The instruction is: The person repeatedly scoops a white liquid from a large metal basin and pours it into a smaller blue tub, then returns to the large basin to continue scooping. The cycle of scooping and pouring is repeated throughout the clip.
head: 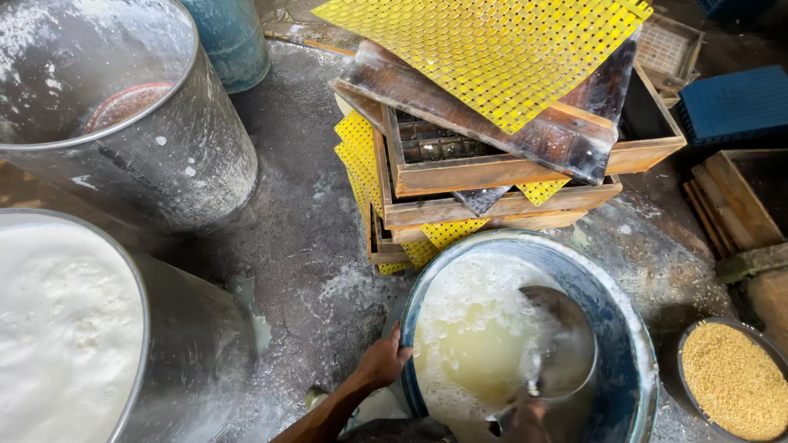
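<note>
The left hand (384, 361) clasps the rim of the blue basin (624, 328), apparently to steady it. Just right of that grip, the right hand (525, 414) closes around the handle of a metal ladle (562, 340) dipped into the frothy yellowish liquid (468, 336). The frame's bottom edge cuts off most of the right hand.

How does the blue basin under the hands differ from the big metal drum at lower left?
The blue basin is blue-walled and holds yellowish, foamy liquid; the metal drum is bare grey steel, brimming with white foam. The left hand grips the basin's rim and the right hand holds a metal scoop in it; nothing touches the drum. Both are round and open-topped.
</note>
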